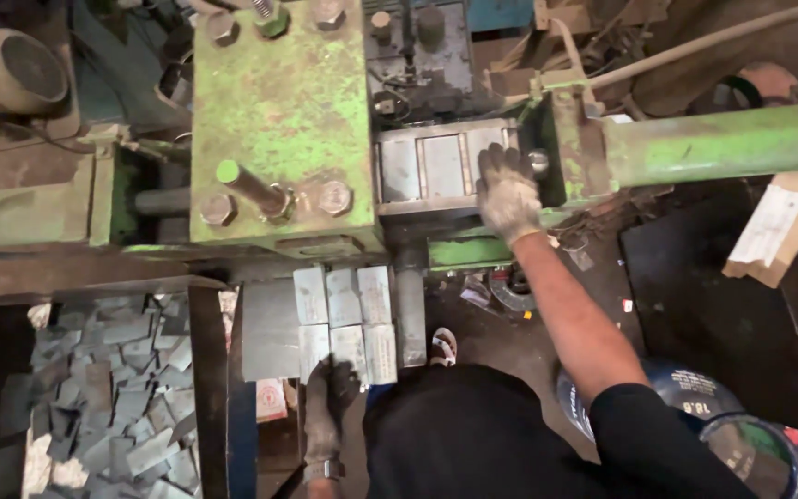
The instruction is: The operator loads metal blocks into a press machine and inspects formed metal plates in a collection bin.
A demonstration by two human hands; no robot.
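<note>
While the green press [284,111] fills the upper view, a grey tray [270,333] below it carries six flat metal blanks [344,323] in two rows. The gloved right hand [508,194] lies flat, fingers spread, on the die plates [441,166], holding nothing. The gloved left hand [330,393] touches the near-row blanks at the tray's near edge; whether it grasps one, I cannot tell.

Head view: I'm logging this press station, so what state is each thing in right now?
Right hand: gloved, open, resting on the metal plates in the machine.
Left hand: gloved, touching the stacked metal blanks.
Stacked metal blanks: lying flat in two rows on the shelf.
Green machine block: paint worn, bolts in place.
Scrap pieces: piled loose in the bin.
</note>
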